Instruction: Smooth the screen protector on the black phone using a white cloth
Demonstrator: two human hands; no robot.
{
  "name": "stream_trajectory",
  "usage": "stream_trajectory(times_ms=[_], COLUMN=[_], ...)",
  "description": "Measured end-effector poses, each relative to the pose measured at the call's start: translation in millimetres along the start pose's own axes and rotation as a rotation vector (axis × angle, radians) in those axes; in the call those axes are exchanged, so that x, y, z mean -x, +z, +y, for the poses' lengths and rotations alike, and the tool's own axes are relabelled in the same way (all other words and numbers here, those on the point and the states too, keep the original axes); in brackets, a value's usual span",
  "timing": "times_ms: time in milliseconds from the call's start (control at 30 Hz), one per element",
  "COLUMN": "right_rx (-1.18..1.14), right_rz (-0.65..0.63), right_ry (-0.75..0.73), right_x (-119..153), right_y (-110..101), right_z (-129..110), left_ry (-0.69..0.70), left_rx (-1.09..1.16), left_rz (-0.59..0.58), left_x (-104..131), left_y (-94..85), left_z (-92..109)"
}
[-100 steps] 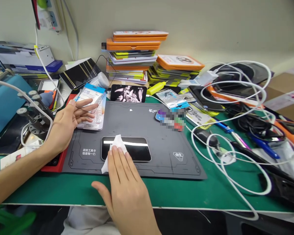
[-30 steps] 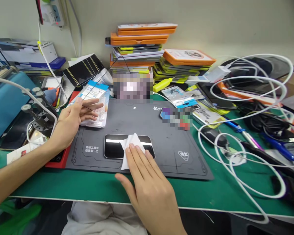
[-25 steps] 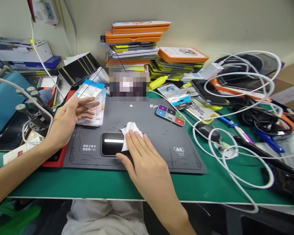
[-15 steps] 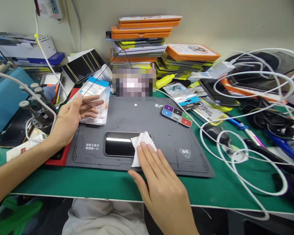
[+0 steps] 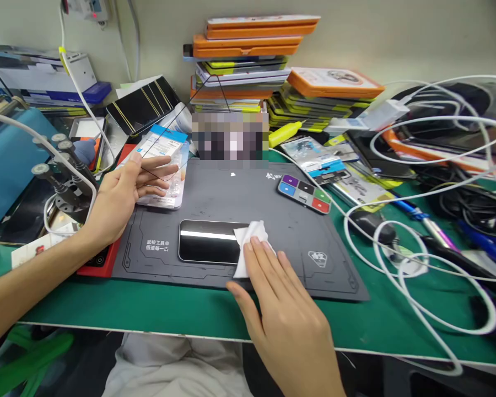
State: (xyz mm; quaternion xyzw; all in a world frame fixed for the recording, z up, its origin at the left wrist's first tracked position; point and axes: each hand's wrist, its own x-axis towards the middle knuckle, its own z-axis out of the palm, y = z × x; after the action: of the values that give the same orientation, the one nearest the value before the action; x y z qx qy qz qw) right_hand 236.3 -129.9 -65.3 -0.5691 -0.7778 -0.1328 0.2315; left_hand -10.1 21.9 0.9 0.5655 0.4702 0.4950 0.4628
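Note:
A smartphone (image 5: 209,248) with a dark, glossy screen lies flat on the grey work mat (image 5: 215,193), a bright strip reflected across it. Over its right end sits a folded white wipe (image 5: 244,259), held down beneath the fingers of my right hand (image 5: 291,320). Those fingers are straight and close together, with the thumb out to the side. My left hand (image 5: 126,187) hovers at the mat's left, fingers stretched out and nothing gripped. Behind it lies a clear-and-blue packet (image 5: 171,151). A thin black cord (image 5: 171,124) runs past its fingertips.
Right of the phone lies a colour-blocked case (image 5: 305,194). White cable loops (image 5: 382,231) spread over the right side. Orange boxes (image 5: 248,47) are stacked at the back. A screwdriver stand (image 5: 66,198) and a red-edged item (image 5: 103,259) are on the left.
My right hand and the white wipe have slid right along the phone, uncovering more of its screen. My left hand stays nearly in place. The view has shifted slightly.

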Motion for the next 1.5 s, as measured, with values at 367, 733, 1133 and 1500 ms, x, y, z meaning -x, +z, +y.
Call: stream_trajectory(times_ms=[367,733,1133,1500], right_rx=[-0.004,-0.024,-0.009,-0.029], right_rz=[0.019,-0.019,-0.004,0.010], right_ry=[0.034,0.034,0.007,-0.034], right_x=[1,-30,-18,4], right_y=[-3,12,10,-2], right_z=[-3,9,-1,-11], left_ry=[-0.009,0.003,0.001,0.005], left_rx=[0.014,0.005,0.031,0.030], left_rz=[0.017,-0.003,0.004,-0.014], left_x=[0,-1,-1,-1], left_y=[1.1,-0.6,0.2,-1.1], left_z=[1,1,-1,-4])
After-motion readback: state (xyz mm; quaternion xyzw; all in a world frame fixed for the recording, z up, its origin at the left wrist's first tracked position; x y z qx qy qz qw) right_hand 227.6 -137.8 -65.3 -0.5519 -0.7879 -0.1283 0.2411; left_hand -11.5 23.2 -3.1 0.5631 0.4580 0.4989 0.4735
